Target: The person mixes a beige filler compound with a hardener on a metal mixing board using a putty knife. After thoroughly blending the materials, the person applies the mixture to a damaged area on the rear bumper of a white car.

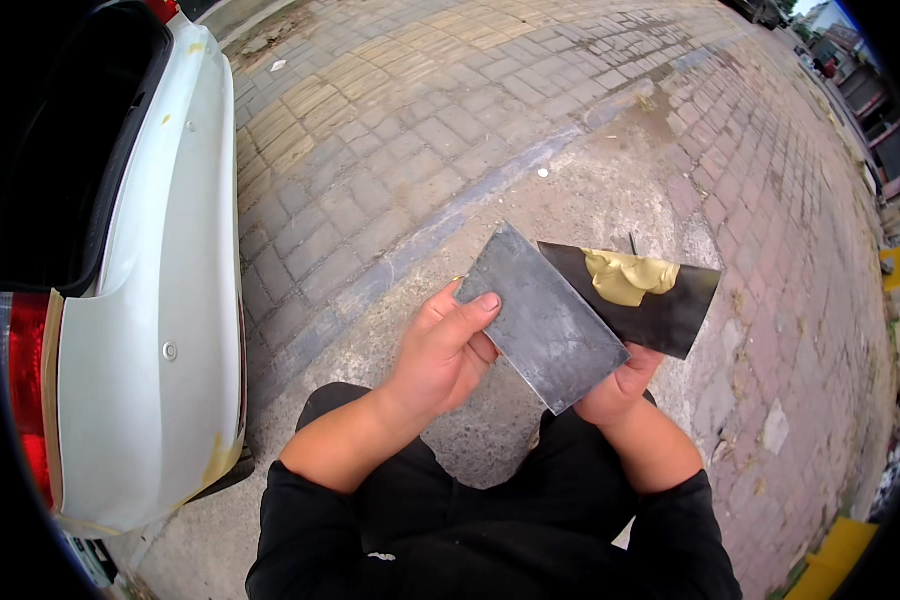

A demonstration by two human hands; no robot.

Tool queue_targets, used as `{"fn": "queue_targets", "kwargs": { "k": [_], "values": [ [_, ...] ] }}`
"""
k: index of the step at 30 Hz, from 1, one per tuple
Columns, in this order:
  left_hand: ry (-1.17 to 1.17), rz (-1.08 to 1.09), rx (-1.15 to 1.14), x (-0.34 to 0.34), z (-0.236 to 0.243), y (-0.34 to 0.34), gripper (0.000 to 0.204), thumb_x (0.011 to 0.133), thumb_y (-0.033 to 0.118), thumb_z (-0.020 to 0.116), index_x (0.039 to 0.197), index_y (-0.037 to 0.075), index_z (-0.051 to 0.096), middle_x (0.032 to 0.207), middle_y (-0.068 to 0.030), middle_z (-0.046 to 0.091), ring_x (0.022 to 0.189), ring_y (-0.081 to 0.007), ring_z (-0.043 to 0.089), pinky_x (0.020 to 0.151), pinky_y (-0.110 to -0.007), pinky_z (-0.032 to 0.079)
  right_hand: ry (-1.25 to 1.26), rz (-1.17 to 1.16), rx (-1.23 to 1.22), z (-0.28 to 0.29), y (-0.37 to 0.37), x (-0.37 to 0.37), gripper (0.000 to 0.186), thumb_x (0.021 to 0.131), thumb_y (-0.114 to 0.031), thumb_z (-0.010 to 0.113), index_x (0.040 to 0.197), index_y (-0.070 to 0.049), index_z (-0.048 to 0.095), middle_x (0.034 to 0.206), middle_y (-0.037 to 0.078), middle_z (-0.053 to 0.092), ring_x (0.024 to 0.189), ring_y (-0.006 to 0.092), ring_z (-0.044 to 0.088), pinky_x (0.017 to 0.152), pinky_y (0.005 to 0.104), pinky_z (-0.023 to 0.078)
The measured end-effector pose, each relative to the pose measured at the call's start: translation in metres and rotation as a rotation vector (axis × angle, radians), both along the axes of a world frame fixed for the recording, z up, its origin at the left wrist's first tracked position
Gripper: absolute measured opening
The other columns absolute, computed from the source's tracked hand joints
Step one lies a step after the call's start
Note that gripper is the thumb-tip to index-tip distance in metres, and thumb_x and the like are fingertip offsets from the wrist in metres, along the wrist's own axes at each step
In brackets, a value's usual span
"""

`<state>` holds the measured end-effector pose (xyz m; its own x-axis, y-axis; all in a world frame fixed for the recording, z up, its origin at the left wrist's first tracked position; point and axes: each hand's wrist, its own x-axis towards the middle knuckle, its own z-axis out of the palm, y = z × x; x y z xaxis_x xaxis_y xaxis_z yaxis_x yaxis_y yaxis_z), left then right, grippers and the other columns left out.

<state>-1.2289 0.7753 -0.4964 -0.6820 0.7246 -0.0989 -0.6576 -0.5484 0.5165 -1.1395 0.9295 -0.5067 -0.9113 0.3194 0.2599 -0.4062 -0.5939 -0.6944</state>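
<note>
My left hand (442,350) pinches the left corner of a flat grey rectangular plate (545,315), its thumb lying on the upper face. Smears and scuffs mark that face. Behind and to the right, a thin black plate (660,322) is held by my right hand (615,392), whose fingers are largely hidden by the two plates. A thick lump of yellow putty (628,277) sits along the far side of the black plate. The grey plate overlaps the near left part of the black one; whether they touch, I cannot tell.
On the left stands a white car, its rear bumper (150,340) carrying yellowish patches, with a red tail light (30,390) and a dark opening above. Paving bricks (400,170) and a concrete strip (590,190) lie ahead. Yellow objects (838,560) line the right edge.
</note>
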Motion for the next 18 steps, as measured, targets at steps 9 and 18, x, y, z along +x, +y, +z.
{"fn": "queue_targets", "kwargs": {
  "k": [9,18],
  "values": [
    [0.149,-0.049,0.047,0.008,0.013,-0.01,0.039,0.096,0.013,0.049,0.13,-0.006,0.047,0.123,-0.017,0.061,0.112,-0.0245,0.062,0.098,-0.038,0.049,0.104,-0.111,1.243,-0.097,0.005,0.024,0.057,0.096,-0.004,0.051,0.149,-0.008,0.029,0.153,0.027,0.028,0.14,0.0437,0.031,0.112,0.0538,0.03],
    [0.139,-0.039,0.171,0.013,0.011,-0.019,0.031,0.098,0.01,0.051,0.125,-0.007,0.051,0.122,-0.0166,0.063,0.114,-0.0236,0.061,0.097,-0.038,0.049,-0.102,0.196,1.066,-0.082,-0.003,0.01,0.072,0.084,-0.002,0.068,0.146,-0.003,0.033,0.143,0.033,0.04,0.13,0.0479,0.044,0.104,0.0531,0.041]
  ]
}}
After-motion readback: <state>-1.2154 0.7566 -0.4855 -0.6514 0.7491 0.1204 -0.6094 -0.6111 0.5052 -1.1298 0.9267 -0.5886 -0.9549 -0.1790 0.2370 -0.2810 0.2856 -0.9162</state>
